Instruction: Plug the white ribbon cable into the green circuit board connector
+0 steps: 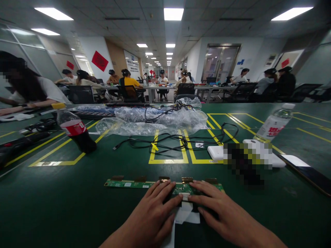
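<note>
A long, narrow green circuit board [129,184] lies across the dark green table in front of me, with several brownish flex tabs along its far edge. My left hand [155,210] rests on its middle, fingers stretched out over the board. From the other side my right hand [219,206] reaches in, its fingers spread and its fingertips on the board's right half. Between both hands a white flat ribbon cable [184,213] runs from the board's near edge towards me. Its lower end is partly hidden by my left hand.
Beyond the board lie a tangled black cable [168,146] and crumpled clear plastic wrap [155,120]. A cola bottle [76,129] stands left; a clear labelled bottle [274,124], a white device [216,152] and a phone [307,172] are right. A person [33,82] sits at the far left.
</note>
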The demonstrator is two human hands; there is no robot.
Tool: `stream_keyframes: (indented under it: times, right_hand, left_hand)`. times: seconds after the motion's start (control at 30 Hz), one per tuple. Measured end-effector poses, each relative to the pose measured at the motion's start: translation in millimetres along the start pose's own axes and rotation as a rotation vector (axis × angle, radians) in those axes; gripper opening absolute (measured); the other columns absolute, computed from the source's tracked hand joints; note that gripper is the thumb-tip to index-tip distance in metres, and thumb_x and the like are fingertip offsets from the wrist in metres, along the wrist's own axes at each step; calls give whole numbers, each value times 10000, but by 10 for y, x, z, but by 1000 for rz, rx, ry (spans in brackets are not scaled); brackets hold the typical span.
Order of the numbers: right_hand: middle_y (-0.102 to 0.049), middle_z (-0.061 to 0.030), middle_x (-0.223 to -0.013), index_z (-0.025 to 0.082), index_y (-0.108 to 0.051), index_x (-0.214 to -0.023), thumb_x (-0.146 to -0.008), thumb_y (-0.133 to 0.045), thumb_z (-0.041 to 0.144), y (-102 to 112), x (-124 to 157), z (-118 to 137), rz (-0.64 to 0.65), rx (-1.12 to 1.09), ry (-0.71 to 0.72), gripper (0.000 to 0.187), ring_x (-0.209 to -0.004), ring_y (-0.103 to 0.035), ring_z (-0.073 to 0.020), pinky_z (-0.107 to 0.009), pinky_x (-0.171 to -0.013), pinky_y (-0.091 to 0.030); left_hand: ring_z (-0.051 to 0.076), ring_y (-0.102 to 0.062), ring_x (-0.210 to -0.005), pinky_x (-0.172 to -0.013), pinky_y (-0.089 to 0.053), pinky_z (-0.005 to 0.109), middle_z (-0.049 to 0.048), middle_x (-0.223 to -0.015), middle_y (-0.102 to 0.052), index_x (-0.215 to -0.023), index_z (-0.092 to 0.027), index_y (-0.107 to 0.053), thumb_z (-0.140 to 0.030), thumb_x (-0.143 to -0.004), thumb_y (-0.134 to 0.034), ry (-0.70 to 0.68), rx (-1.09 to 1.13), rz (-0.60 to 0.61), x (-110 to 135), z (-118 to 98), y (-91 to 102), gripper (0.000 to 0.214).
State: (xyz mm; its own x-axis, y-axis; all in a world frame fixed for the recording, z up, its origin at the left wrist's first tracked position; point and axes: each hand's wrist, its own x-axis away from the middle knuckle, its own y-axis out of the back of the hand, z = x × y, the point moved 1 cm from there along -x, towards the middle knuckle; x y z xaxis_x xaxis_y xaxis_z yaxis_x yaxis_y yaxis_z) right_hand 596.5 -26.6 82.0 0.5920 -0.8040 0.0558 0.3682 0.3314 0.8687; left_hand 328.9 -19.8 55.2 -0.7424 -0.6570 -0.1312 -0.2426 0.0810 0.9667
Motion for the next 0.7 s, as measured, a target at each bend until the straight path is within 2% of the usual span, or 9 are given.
stream_keyframes:
  times: [0.17,0.4,0.57,0.7]
  right_hand:
    - [-430,-22,-1586,376,-616,-1374,-982,-521,248,15,23,-33,-6,-27,10,424,-1465,-366,-294,-563,-1190,-304]
    - [-401,0,-1603,413,-578,-1400,-996,-510,268,12,19,-56,29,17,3,435,-1479,-338,-286,-578,-1191,-291]
    - [-385,8,-1613,415,-564,-1413,-1013,-485,275,2,11,-66,31,26,1,431,-1481,-336,-270,-556,-1199,-288]
    - [-401,-16,-1604,386,-585,-1403,-1008,-498,289,7,22,-63,26,11,-8,417,-1478,-340,-287,-565,-1198,-282]
  left_hand:
    - [326,-320,-1487,-1154,-352,608,116,-1605,-375,-1503,-293,-422,-178,-923,-529,14,3,32,-7,-43,55,601]
    - [334,-315,-1486,-1158,-345,605,143,-1589,-396,-1490,-244,-440,-177,-926,-521,8,4,35,-16,-58,70,573]
    - [323,-304,-1494,-1167,-328,617,90,-1571,-436,-1475,-286,-451,-175,-928,-523,-36,50,38,12,-22,86,563]
    - [321,-353,-1472,-1159,-341,624,73,-1552,-465,-1434,-297,-505,-160,-916,-532,-52,60,18,27,-6,95,536]
